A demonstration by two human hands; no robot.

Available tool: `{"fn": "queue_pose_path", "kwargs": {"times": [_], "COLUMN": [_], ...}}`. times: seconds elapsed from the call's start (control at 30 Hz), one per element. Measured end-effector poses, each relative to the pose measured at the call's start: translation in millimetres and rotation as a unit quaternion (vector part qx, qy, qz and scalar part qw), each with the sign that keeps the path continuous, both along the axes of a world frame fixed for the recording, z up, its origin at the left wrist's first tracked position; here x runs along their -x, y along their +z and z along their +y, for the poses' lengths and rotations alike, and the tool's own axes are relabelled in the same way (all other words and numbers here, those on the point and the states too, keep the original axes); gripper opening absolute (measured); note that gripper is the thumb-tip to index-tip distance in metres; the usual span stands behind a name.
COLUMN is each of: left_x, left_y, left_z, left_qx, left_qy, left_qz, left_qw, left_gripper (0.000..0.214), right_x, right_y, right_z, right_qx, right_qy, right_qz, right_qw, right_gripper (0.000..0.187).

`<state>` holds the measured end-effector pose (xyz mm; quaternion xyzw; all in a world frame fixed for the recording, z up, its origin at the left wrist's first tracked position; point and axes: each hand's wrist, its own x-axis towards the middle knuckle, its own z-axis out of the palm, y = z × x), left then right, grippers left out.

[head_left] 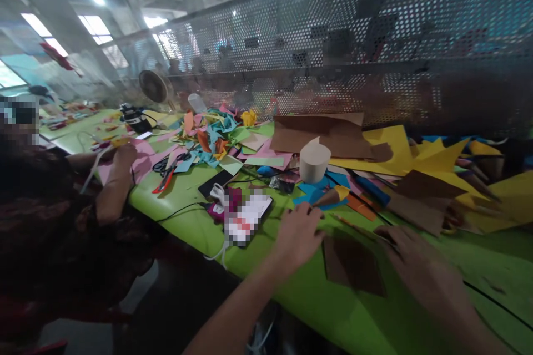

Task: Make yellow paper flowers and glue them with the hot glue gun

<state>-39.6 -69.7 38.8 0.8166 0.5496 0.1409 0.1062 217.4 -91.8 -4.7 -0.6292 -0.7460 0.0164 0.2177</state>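
My left hand (300, 233) is over the green table, its bent fingers slightly apart, just below a rolled brown paper cone (330, 197) with a yellow tip. I see nothing held in it. To the right, my right hand (416, 255) is low over the table with its fingers curled together; a thin dark edge shows at the fingertips, too blurred to name. A slim yellowish stick (352, 225) runs from near the left fingers toward the right fingertips. Between the hands lies a flat square of brown paper (353, 266), partly in shadow.
A white paper roll (314, 162) stands beyond my hands. A phone (250, 216) with cables lies left; scissors (166, 169) and coloured scraps (212, 138) are farther off. Yellow sheets (428, 155) cover the right back, before a perforated metal screen (291, 61). A co-worker (62, 194) sits left.
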Motion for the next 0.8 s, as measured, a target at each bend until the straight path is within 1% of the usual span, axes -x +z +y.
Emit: {"fn": "queue_pose_path", "kwargs": {"times": [0.1, 0.13, 0.17, 0.27, 0.4, 0.47, 0.57, 0.7, 0.8], "left_x": [23, 29, 34, 41, 41, 41, 37, 31, 33], "left_y": [8.2, 9.4, 9.4, 2.8, -8.3, -11.0, -13.3, -16.6, -16.9], "left_z": [23, 31, 39, 57, 65, 66, 67, 68, 66], "left_qx": [-0.039, -0.052, -0.064, -0.075, -0.095, -0.109, -0.132, -0.150, -0.156], "left_qy": [0.087, 0.108, 0.126, 0.126, 0.125, 0.125, 0.106, 0.072, 0.086], "left_qz": [0.019, 0.034, 0.050, 0.082, 0.102, 0.105, 0.109, 0.133, 0.118], "left_qw": [0.995, 0.992, 0.989, 0.986, 0.982, 0.980, 0.979, 0.977, 0.977], "left_gripper": [0.024, 0.025, 0.031, 0.041, 0.044, 0.040, 0.032, 0.023, 0.020], "right_x": [2, 3, 5, 9, 11, 11, 11, 12, 12], "right_y": [5.3, 8.1, 10.9, 17.9, 20.8, 20.7, 20.6, 21.1, 22.9], "right_z": [-4, -5, -6, -9, -13, -14, -15, -14, -14], "right_qx": [-0.028, -0.035, -0.040, -0.056, -0.072, -0.085, -0.110, -0.119, -0.116], "right_qy": [0.007, 0.013, 0.021, 0.043, 0.060, 0.071, 0.083, 0.070, 0.078], "right_qz": [-0.015, -0.012, -0.007, 0.014, 0.041, 0.048, 0.054, 0.072, 0.081], "right_qw": [0.999, 0.999, 0.999, 0.997, 0.995, 0.993, 0.989, 0.988, 0.987], "right_gripper": [0.034, 0.033, 0.032, 0.029, 0.026, 0.025, 0.028, 0.032, 0.032]}}
